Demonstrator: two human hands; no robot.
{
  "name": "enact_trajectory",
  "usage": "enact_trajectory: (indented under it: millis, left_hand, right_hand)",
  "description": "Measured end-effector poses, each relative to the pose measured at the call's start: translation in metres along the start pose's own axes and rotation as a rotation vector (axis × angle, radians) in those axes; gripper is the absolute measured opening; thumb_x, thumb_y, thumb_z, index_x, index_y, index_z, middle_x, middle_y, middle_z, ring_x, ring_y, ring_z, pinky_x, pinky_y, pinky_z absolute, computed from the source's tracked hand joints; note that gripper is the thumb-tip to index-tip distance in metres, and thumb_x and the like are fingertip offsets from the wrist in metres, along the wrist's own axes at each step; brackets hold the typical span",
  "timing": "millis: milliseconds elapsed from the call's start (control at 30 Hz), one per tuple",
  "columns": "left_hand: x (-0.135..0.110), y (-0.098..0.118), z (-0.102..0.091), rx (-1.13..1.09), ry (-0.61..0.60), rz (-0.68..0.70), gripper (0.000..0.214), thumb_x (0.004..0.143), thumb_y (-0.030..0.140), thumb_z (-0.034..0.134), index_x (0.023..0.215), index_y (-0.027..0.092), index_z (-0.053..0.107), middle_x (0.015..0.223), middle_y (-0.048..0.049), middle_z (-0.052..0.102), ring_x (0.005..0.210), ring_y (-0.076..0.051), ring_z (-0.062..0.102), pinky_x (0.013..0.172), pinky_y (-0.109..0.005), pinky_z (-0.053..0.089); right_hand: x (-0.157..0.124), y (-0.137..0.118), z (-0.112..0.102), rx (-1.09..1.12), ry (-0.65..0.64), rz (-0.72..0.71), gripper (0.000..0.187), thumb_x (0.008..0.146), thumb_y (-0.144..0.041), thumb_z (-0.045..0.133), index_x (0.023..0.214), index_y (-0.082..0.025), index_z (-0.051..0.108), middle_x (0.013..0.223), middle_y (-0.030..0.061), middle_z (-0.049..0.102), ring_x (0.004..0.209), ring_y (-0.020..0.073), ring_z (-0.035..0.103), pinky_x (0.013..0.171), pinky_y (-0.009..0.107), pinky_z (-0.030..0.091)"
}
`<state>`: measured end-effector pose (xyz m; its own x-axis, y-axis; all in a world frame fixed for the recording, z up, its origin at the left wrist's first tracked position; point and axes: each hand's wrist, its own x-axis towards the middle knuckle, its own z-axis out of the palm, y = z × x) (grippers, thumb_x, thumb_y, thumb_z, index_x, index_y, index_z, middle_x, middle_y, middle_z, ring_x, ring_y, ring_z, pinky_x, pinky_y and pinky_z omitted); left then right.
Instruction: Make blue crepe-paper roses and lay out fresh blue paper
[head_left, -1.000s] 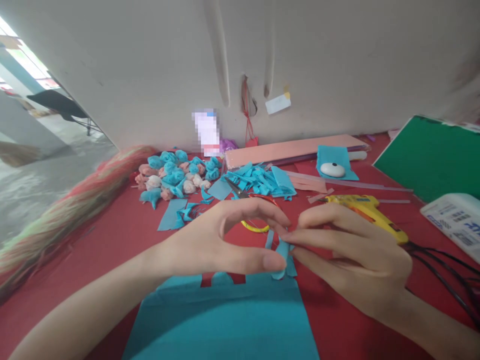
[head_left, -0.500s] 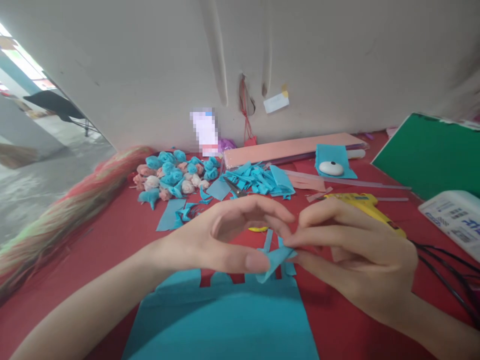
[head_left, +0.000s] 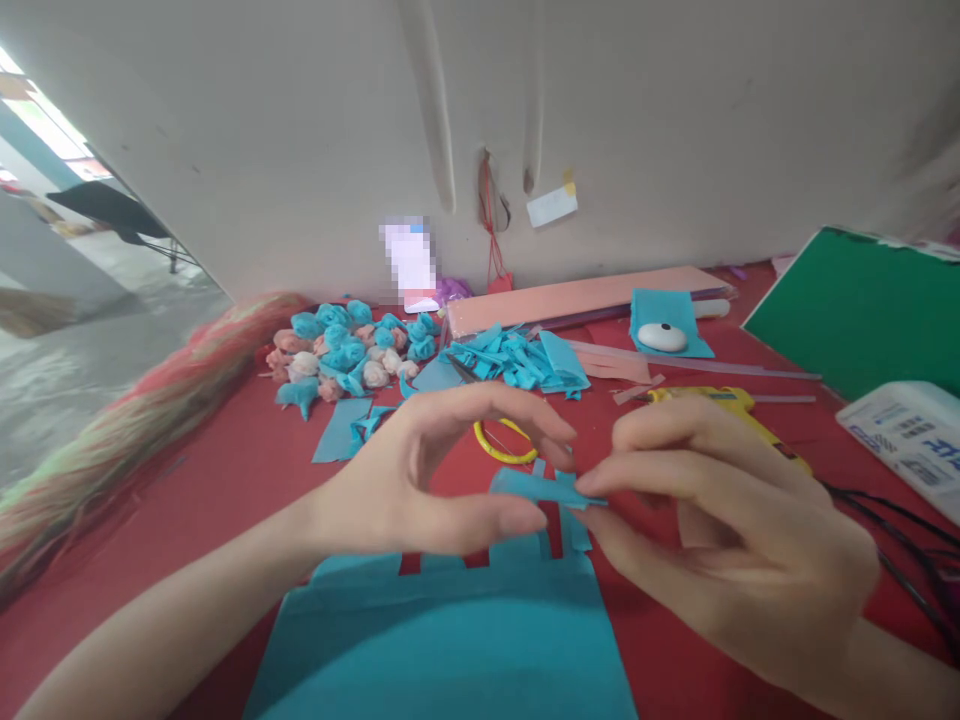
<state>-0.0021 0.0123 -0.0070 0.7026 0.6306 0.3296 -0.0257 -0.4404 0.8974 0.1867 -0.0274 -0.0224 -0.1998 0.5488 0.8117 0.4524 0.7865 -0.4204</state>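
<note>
A small folded strip of blue crepe paper (head_left: 534,486) is pinched at its right end between the thumb and fingers of my right hand (head_left: 720,520). Its other end reaches into the gap of my left hand (head_left: 450,470), whose thumb and fingers curve apart in a C without gripping it. Below both hands lies a large blue crepe paper sheet (head_left: 442,640), with strips cut along its far edge. Behind my left fingers show the yellow handles of a pair of scissors (head_left: 506,458), its blades partly hidden.
Blue, pink and white paper roses (head_left: 345,350) are heaped at back left beside blue paper scraps (head_left: 517,358). A yellow glue gun (head_left: 720,400) with black cables lies right. A phone (head_left: 411,265) leans on the wall; a green board (head_left: 862,310) stands at right.
My left thumb and fingers have come off the blue paper strip and spread apart. My right hand has shifted slightly right with the strip, now lying flatter. More of the yellow handles shows.
</note>
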Motion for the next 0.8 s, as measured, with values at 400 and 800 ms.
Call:
enact_trajectory:
  millis: [400, 800]
  left_hand:
    - [0.0, 0.003, 0.014, 0.358, 0.172, 0.223, 0.011, 0.069, 0.01, 0.066, 0.076, 0.017, 0.061, 0.068, -0.0005, 0.065, 0.068, -0.014, 0.061, 0.095, -0.041, 0.039]
    - [0.006, 0.001, 0.003, 0.433, 0.121, 0.337, 0.01, 0.071, 0.005, 0.063, 0.076, 0.013, 0.063, 0.073, -0.0054, 0.066, 0.073, -0.014, 0.062, 0.089, -0.036, 0.045]
  right_hand:
    - [-0.007, 0.0, 0.001, -0.123, -0.037, -0.136, 0.012, 0.08, -0.014, 0.055, 0.081, -0.024, 0.061, 0.073, -0.0011, 0.068, 0.06, 0.0112, 0.063, 0.059, 0.02, 0.056]
    - [-0.004, 0.008, 0.011, 0.085, -0.035, 0.068, 0.01, 0.072, -0.008, 0.062, 0.078, -0.017, 0.061, 0.072, 0.0011, 0.063, 0.054, 0.0077, 0.057, 0.045, 0.017, 0.047]
